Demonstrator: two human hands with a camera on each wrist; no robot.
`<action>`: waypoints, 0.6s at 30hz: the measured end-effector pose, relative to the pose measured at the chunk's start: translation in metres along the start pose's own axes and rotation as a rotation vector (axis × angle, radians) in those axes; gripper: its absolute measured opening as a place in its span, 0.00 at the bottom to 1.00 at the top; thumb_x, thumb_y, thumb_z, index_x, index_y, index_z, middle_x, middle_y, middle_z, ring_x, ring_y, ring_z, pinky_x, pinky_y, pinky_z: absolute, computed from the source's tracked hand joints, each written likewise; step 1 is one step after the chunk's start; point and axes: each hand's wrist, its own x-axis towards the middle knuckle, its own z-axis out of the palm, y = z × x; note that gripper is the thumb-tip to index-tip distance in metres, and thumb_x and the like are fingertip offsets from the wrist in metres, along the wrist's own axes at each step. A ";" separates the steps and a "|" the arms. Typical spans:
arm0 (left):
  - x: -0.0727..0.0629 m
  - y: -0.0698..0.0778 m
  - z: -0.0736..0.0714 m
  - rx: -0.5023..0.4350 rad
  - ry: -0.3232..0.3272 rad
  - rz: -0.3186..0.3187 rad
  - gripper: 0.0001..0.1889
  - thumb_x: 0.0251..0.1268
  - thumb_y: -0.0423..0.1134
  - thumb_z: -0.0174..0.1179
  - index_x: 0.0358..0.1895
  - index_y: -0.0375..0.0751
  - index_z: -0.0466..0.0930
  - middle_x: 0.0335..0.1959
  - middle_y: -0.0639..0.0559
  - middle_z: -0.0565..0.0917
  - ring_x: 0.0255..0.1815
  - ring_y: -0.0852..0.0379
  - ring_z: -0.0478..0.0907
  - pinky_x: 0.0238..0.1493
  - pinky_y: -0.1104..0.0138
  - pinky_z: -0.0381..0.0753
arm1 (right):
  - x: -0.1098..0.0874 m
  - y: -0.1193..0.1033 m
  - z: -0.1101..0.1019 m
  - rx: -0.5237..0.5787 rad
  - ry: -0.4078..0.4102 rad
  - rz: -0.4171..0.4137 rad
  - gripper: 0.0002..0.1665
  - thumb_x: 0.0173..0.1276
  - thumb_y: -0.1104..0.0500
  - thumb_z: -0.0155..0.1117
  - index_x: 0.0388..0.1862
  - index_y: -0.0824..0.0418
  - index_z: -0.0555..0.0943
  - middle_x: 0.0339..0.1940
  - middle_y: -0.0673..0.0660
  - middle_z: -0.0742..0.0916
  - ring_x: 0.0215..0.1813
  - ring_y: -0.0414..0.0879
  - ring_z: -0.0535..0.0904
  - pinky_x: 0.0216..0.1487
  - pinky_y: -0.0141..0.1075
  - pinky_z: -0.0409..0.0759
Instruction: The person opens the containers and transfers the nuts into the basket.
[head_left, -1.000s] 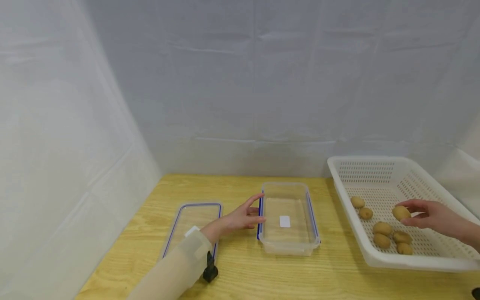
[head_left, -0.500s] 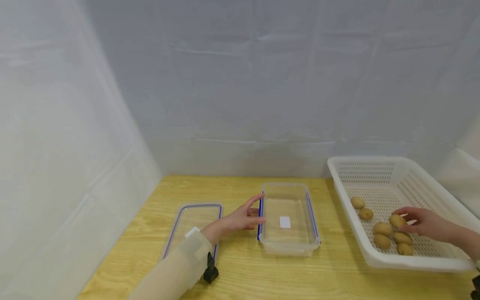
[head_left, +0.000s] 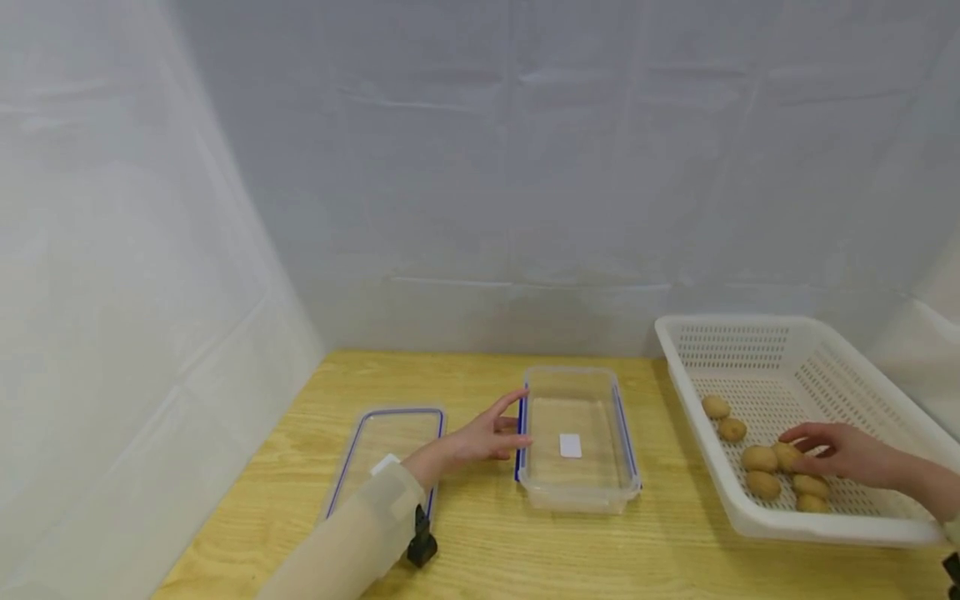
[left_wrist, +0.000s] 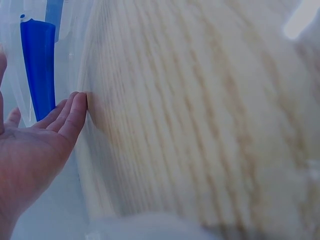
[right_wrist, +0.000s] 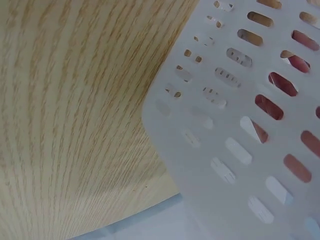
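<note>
In the head view, my left hand point(head_left: 480, 437) has its fingers spread against the left side of a clear plastic food container point(head_left: 573, 417) with blue edges. The left wrist view shows that hand point(left_wrist: 37, 155) beside a blue clip point(left_wrist: 40, 65). My right hand point(head_left: 851, 452) is inside a white perforated basket point(head_left: 772, 521), its fingertips and thumb around a small potato point(head_left: 786, 457). Several potatoes crowd close by, including one potato point(head_left: 759, 459) just left of it. The right wrist view has the basket wall point(right_wrist: 200, 165) covering most of that hand.
A clear lid point(head_left: 397, 429) with a blue seal lies left of the container, partly under the left sleeve point(head_left: 360, 533). Two potatoes point(head_left: 732, 430) sit by the basket's left wall. White sheeting point(head_left: 480, 208) rises behind the wooden table point(head_left: 525, 558).
My right hand has lowered the potato it carried and moved slightly left among the others, which have shifted a little. My left hand stays at the container.
</note>
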 end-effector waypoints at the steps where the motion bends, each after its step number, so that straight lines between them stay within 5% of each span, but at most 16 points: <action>1: 0.000 0.000 0.000 0.000 0.001 -0.003 0.41 0.71 0.36 0.58 0.79 0.51 0.43 0.70 0.26 0.58 0.66 0.36 0.66 0.56 0.49 0.74 | 0.001 0.000 0.000 -0.012 0.011 -0.018 0.14 0.69 0.66 0.62 0.51 0.70 0.77 0.45 0.52 0.85 0.41 0.25 0.76 0.35 0.33 0.80; 5: -0.001 -0.001 -0.001 0.004 0.005 -0.013 0.41 0.70 0.37 0.59 0.79 0.53 0.44 0.71 0.27 0.58 0.65 0.38 0.67 0.55 0.52 0.75 | 0.002 -0.002 0.000 -0.024 0.052 -0.028 0.19 0.67 0.67 0.64 0.51 0.79 0.74 0.45 0.44 0.84 0.43 0.24 0.75 0.37 0.31 0.80; 12: -0.001 -0.002 -0.002 0.003 0.013 -0.016 0.41 0.70 0.39 0.60 0.79 0.55 0.45 0.71 0.28 0.59 0.65 0.38 0.68 0.54 0.54 0.76 | 0.003 -0.015 -0.002 -0.015 0.140 0.026 0.23 0.70 0.65 0.61 0.58 0.79 0.71 0.49 0.75 0.80 0.42 0.25 0.77 0.37 0.33 0.81; 18: 0.001 0.000 -0.001 0.017 0.006 -0.009 0.41 0.70 0.37 0.59 0.79 0.53 0.44 0.70 0.27 0.59 0.64 0.38 0.68 0.54 0.53 0.76 | 0.006 -0.036 -0.008 -0.027 0.226 0.108 0.28 0.72 0.58 0.61 0.63 0.75 0.69 0.56 0.74 0.78 0.43 0.24 0.76 0.39 0.33 0.80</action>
